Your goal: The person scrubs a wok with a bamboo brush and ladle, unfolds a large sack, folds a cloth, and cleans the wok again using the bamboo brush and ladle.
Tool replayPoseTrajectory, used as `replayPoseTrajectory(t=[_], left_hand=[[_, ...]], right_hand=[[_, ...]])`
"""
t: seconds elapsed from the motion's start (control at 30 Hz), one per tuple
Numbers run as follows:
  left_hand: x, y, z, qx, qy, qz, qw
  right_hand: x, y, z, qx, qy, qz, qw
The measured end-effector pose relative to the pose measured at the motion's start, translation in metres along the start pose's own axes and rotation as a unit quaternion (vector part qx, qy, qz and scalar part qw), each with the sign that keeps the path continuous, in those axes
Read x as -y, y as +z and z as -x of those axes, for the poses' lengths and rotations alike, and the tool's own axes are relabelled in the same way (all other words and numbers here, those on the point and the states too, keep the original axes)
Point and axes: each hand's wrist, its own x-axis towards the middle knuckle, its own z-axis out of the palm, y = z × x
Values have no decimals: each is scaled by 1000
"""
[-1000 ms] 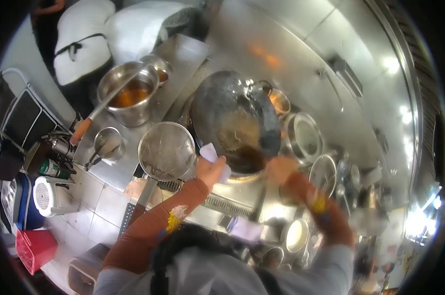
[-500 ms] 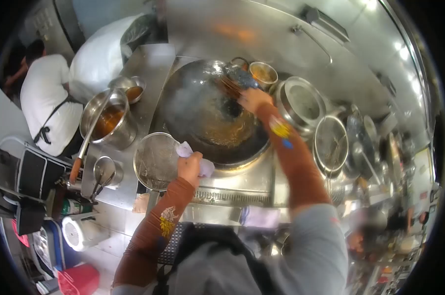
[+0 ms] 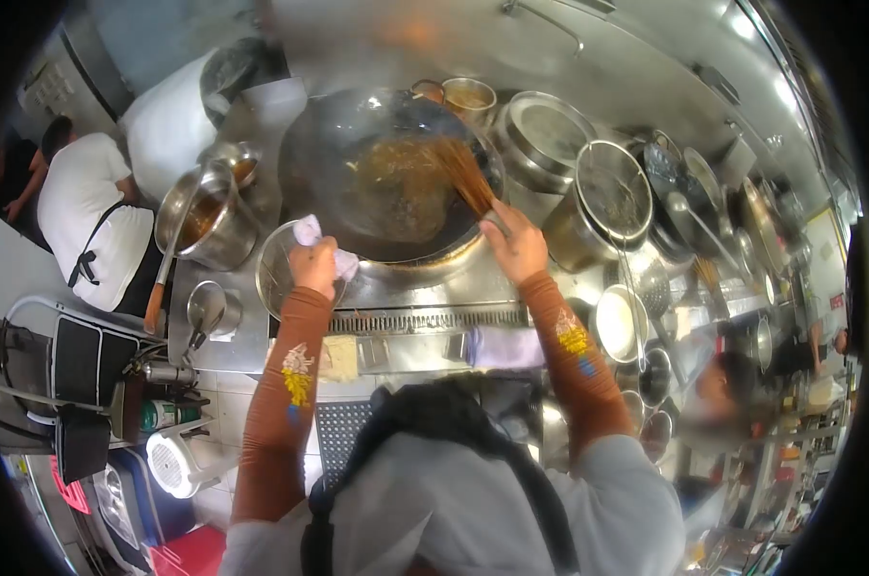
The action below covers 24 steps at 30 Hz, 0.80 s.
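A large dark wok [image 3: 310, 144] sits on the steel range with brownish liquid [image 3: 382, 178] in it. My right hand [image 3: 516, 245] is closed round the handle end of a bamboo wok brush [image 3: 458, 168], whose bristles slant down into the liquid. At the wok's front left, my left hand [image 3: 313, 267] is closed on a pale lilac cloth [image 3: 307, 230]. Whether the wok's rim or handle lies under that cloth is hidden. Partly behind this hand is a round mesh strainer [image 3: 273, 274].
A steel pot [image 3: 238, 245] of brown liquid with a ladle [image 3: 170, 250] stands at left. On the right are a lidded pot [image 3: 550, 130] and a wire strainer [image 3: 614, 187] over a container. A folded cloth [image 3: 505, 348] hangs on the front edge. A co-worker [image 3: 98, 221] stands far left.
My right hand and the brush have come back toward me, from the wok's far right side to its near right. The left hand keeps the cloth at the front left; the camera view has shifted.
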Motion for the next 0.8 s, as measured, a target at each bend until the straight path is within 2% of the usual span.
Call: replayPoseTrajectory(t=[0.07,0.13,0.17,0.23,0.27,0.3,0.33,0.4,0.47,0.5,0.57,0.6,0.7,0.8], left_hand=[[-12,-9,11,25,19,-7,999],[-48,-11,24,52,58,-36,996],[-38,-21,6,51,75,-96,991],[-53,-26,7,51,76,-152,984],[-70,-28,13,46,71,-225,971],[-83,-27,19,42,58,-292,954],[-79,-27,19,-1,157,-315,936],[-79,-23,16,-17,185,-312,932],[-88,-22,28,-19,241,-357,903],[-74,-27,13,20,282,-341,897],[-73,-26,13,-7,319,-358,878],[-89,-16,29,-41,286,-384,877],[-109,-4,49,-30,288,-361,886],[-124,6,68,-12,279,-371,886]], right_hand=[[-38,-3,33,2,93,-31,995],[-34,-22,47,-25,170,-121,978],[-28,-33,58,-35,210,-168,962],[-21,-50,70,-58,151,-147,976],[-28,-50,74,-61,141,-159,975],[-40,-44,80,-59,176,-206,961],[-48,-38,85,-55,217,-245,943],[-35,-51,92,-46,315,-283,905],[-48,-52,93,-42,321,-280,904],[-49,-55,88,-33,316,-275,907],[-52,-53,67,-41,307,-261,914],[-56,-46,55,-54,308,-272,910],[-89,-18,4,-29,285,-268,920],[-59,-4,-46,-41,327,-296,896]])
